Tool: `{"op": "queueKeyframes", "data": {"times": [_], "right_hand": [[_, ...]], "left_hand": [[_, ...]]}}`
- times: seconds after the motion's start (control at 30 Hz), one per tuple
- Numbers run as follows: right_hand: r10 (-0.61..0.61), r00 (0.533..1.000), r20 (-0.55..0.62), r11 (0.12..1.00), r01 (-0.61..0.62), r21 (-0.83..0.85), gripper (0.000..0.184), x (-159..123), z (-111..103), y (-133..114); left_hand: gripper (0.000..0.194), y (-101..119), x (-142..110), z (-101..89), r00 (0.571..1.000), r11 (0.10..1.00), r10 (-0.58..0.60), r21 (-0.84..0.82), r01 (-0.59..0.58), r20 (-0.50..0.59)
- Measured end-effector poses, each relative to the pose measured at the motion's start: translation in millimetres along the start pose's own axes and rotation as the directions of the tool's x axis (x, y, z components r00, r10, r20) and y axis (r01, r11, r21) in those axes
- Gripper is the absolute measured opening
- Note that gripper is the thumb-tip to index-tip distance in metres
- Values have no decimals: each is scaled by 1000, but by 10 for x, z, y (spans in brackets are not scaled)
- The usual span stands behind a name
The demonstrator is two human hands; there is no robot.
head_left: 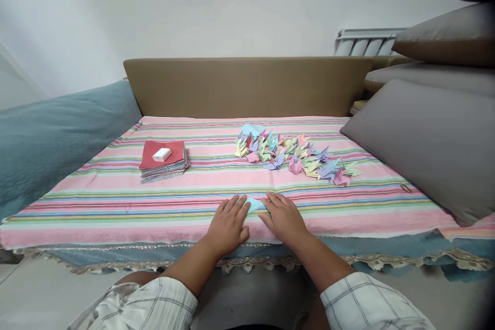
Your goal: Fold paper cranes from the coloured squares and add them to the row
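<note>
Blue paper [254,205] between two flat hands on the striped cloth [216,184].
The left hand [228,227] and right hand [285,218] lie palm down, fingers extended and slightly spread, their fingertips at opposite sides of the small sheet, which shows in the narrow gap between them; neither hand is closed around it. Beyond sit many folded paper cranes [296,165], and farther left a stack of paper [164,169] topped by a white case [162,154].
</note>
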State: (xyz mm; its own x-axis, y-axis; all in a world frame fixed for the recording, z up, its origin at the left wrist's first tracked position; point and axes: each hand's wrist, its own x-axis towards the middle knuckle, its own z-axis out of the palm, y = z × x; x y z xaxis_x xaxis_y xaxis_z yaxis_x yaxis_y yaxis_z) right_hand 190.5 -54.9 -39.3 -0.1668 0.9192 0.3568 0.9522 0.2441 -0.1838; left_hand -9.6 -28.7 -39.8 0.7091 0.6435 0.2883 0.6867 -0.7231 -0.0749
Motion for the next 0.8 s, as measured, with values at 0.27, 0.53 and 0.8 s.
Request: {"op": "queueKeyframes", "data": {"times": [0.27,0.53,0.8], "right_hand": [[-329,944,-31,942,330,64,64,-58,87,-178],[-317,947,48,947,313,76,68,-88,217,-161],[-323,941,100,946,317,70,60,-90,186,-165]], "left_hand": [[60,-7,-11,-2,1000,999,-3,-52,4,27],[74,-58,19,-17,988,980,-124,-148,136,91],[83,-161,-104,-52,986,985,-133,-95,143,102]]}}
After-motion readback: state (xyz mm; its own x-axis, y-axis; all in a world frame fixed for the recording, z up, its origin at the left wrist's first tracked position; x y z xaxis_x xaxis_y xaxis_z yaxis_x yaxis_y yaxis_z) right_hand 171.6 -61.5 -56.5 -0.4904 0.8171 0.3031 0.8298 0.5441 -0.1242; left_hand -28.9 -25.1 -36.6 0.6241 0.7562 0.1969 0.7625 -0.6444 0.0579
